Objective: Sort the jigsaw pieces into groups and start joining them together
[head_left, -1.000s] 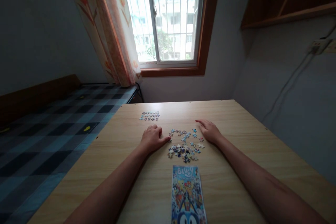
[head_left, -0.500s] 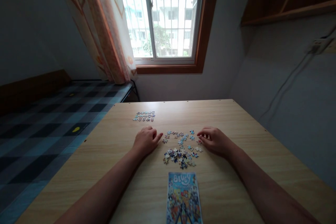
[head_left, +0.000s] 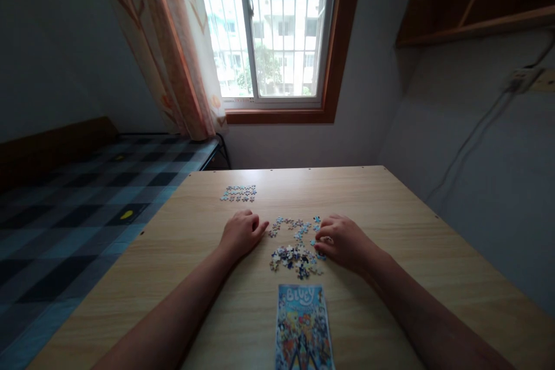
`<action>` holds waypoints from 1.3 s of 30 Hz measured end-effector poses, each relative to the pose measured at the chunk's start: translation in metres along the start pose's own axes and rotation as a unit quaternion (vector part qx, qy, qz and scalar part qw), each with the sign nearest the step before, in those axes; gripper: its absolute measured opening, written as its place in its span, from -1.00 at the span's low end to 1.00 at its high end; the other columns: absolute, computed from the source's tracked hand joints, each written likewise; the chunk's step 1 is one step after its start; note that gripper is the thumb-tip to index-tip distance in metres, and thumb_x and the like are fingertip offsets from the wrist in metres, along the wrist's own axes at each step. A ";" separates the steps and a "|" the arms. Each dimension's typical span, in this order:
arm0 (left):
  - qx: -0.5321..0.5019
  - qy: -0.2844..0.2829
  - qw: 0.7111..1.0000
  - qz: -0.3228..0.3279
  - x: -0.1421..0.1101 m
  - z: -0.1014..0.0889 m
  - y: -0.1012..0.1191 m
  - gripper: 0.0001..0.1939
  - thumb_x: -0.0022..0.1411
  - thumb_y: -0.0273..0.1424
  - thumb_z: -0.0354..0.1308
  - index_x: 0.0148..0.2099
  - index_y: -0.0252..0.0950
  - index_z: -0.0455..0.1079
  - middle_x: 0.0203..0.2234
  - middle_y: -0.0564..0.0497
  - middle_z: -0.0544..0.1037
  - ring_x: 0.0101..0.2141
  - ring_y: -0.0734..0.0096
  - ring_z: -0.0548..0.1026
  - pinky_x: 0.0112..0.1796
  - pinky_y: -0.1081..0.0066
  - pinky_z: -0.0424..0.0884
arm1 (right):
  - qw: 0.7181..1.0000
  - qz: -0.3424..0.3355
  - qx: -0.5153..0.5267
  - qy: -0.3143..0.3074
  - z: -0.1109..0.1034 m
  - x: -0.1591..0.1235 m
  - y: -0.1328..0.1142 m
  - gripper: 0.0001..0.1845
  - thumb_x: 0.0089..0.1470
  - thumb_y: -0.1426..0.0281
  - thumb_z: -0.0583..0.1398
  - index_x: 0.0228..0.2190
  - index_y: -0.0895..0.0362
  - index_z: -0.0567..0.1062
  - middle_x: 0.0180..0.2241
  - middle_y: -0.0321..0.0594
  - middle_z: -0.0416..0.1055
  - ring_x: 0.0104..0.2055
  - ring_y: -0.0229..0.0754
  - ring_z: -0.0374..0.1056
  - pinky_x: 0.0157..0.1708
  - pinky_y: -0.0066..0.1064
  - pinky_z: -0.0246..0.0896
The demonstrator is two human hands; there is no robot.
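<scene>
My left hand (head_left: 243, 231) rests on the table just left of the loose puzzle pieces. Its fingers are bent and its thumb stretches out toward them, with nothing visible in its grasp. At the right side of the pieces is my right hand (head_left: 342, 240), thumb and fingers apart over a few of them, partly hiding them. Between the hands lies a loose arc of jigsaw pieces (head_left: 299, 233), with a denser pile of jigsaw pieces (head_left: 289, 254) nearer me. Rows of jigsaw pieces (head_left: 238, 192) lie farther back on the left.
A picture sheet (head_left: 303, 329) lettered "BLUEY" lies at the front of the wooden table (head_left: 373, 191). On the left is a bed (head_left: 143, 179) with a checked cover. Behind the table are a curtain (head_left: 173, 58) and a window (head_left: 286, 29); a shelf (head_left: 477, 26) hangs at the right.
My right hand has moved left and slightly toward me, now covering some pieces at the right edge. My left hand stays in place.
</scene>
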State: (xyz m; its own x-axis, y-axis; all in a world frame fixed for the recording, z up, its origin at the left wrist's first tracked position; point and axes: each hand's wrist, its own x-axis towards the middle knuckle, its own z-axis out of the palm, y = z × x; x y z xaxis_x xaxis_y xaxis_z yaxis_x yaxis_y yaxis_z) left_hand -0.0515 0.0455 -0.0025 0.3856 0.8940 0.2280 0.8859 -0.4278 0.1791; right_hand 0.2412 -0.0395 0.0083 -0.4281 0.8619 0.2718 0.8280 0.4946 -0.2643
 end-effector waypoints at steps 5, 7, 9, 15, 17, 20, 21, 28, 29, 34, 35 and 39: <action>-0.006 0.010 1.000 0.010 0.000 0.002 -0.001 -0.57 0.32 -0.13 0.03 -0.51 -0.27 0.34 -0.42 -0.04 0.44 -0.33 0.31 0.38 -0.31 0.35 0.17 | 0.999 0.029 0.021 -0.009 0.002 0.000 -0.001 -0.89 0.06 0.43 0.27 -0.41 0.04 0.63 -0.41 -0.25 0.51 -0.26 -0.16 0.34 -0.21 -0.36 0.13; -0.010 0.012 1.000 0.014 0.000 0.001 -0.001 -0.58 0.32 -0.14 0.04 -0.51 -0.27 0.34 -0.42 -0.03 0.44 -0.34 0.32 0.38 -0.31 0.36 0.17 | 0.999 0.039 0.027 -0.012 0.002 0.000 -0.002 -0.86 0.05 0.47 0.24 -0.41 0.04 0.63 -0.41 -0.25 0.50 -0.27 -0.16 0.34 -0.22 -0.36 0.12; -0.013 0.013 1.000 0.015 0.000 0.001 -0.001 -0.59 0.32 -0.15 0.04 -0.51 -0.27 0.34 -0.42 -0.03 0.44 -0.34 0.33 0.38 -0.32 0.36 0.18 | 0.998 0.049 0.036 -0.012 0.002 0.000 -0.005 -0.83 0.03 0.50 0.22 -0.42 0.05 0.62 -0.41 -0.25 0.50 -0.26 -0.16 0.34 -0.21 -0.37 0.13; -0.043 0.037 0.998 0.028 -0.002 0.000 -0.001 -0.62 0.32 -0.19 0.06 -0.50 -0.27 0.32 -0.44 0.00 0.42 -0.38 0.36 0.37 -0.34 0.37 0.22 | 0.988 0.061 0.138 0.023 0.005 0.001 -0.004 -0.82 -0.04 0.58 0.21 -0.47 0.08 0.57 -0.41 -0.25 0.50 -0.25 -0.17 0.37 -0.22 -0.40 0.18; -0.064 0.068 0.993 0.066 -0.005 -0.002 0.001 -0.67 0.33 -0.23 0.07 -0.47 -0.26 0.32 -0.43 0.00 0.42 -0.37 0.36 0.38 -0.33 0.37 0.26 | 0.980 0.054 0.188 0.043 0.006 0.002 0.002 -0.85 -0.02 0.55 0.23 -0.47 0.08 0.57 -0.40 -0.26 0.53 -0.27 -0.18 0.40 -0.23 -0.41 0.21; -0.081 0.128 0.974 0.168 -0.010 -0.007 0.010 -0.75 0.34 -0.31 0.08 -0.40 -0.26 0.35 -0.41 -0.01 0.45 -0.33 0.35 0.40 -0.28 0.36 0.33 | 0.967 0.056 0.223 0.106 0.007 0.004 0.007 -0.91 0.07 0.44 0.24 -0.41 0.08 0.58 -0.40 -0.26 0.55 -0.33 -0.20 0.41 -0.28 -0.41 0.23; -0.082 0.143 0.964 0.206 -0.013 -0.009 0.014 -0.79 0.35 -0.33 0.08 -0.36 -0.26 0.37 -0.39 -0.01 0.47 -0.31 0.35 0.41 -0.27 0.36 0.35 | 0.963 0.059 0.226 0.131 0.008 0.005 0.007 -0.91 0.10 0.41 0.24 -0.39 0.07 0.59 -0.41 -0.26 0.55 -0.36 -0.21 0.41 -0.31 -0.41 0.23; -0.063 0.184 0.899 0.393 -0.027 -0.015 0.042 -0.76 0.36 -0.41 0.08 0.05 -0.22 0.39 -0.13 -0.03 0.56 -0.22 0.40 0.48 -0.23 0.37 0.46 | 0.936 0.049 0.322 0.135 0.020 0.012 -0.015 -0.85 0.12 0.30 0.27 -0.32 0.08 0.63 -0.44 -0.23 0.56 -0.47 -0.26 0.32 -0.43 -0.41 0.19; -0.060 0.183 0.894 0.405 -0.029 -0.016 0.045 -0.73 0.37 -0.42 0.07 0.10 -0.21 0.37 -0.11 -0.03 0.56 -0.22 0.41 0.48 -0.23 0.37 0.48 | 0.925 0.053 0.357 0.123 0.023 0.013 -0.018 -0.83 0.11 0.27 0.28 -0.29 0.08 0.63 -0.45 -0.24 0.55 -0.48 -0.26 0.32 -0.45 -0.42 0.18; -0.056 0.180 0.875 0.446 -0.035 -0.022 0.054 -0.70 0.38 -0.45 0.06 0.14 -0.23 0.37 -0.14 0.00 0.60 -0.31 0.45 0.49 -0.32 0.40 0.48 | 0.850 0.067 0.519 0.057 0.034 0.014 -0.026 -0.62 0.02 0.18 0.35 -0.15 0.12 0.56 -0.45 -0.24 0.53 -0.47 -0.26 0.35 -0.45 -0.42 0.22; -0.058 0.184 0.872 0.449 -0.036 -0.022 0.055 -0.71 0.38 -0.45 0.07 0.11 -0.24 0.38 -0.15 0.01 0.61 -0.33 0.45 0.49 -0.34 0.41 0.47 | 0.842 0.070 0.533 0.045 0.034 0.014 -0.027 -0.60 0.02 0.17 0.35 -0.15 0.13 0.55 -0.45 -0.24 0.53 -0.46 -0.26 0.36 -0.44 -0.42 0.23; -0.047 0.196 0.881 0.428 -0.032 -0.021 0.047 -0.77 0.38 -0.44 0.08 0.03 -0.23 0.45 -0.18 0.03 0.63 -0.35 0.47 0.51 -0.36 0.44 0.45 | 0.881 0.072 0.462 0.066 0.028 0.013 -0.024 -0.63 0.07 0.19 0.30 -0.11 0.11 0.55 -0.41 -0.22 0.53 -0.42 -0.24 0.36 -0.43 -0.41 0.24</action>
State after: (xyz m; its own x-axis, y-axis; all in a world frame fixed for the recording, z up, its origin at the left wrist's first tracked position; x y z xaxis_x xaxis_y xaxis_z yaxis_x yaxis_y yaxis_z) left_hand -0.0277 -0.0058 0.0182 0.7670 0.1324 0.6278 0.2815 -0.9487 -0.1439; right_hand 0.2059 -0.0365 -0.0077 -0.2454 0.9331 0.2629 0.1955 0.3133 -0.9293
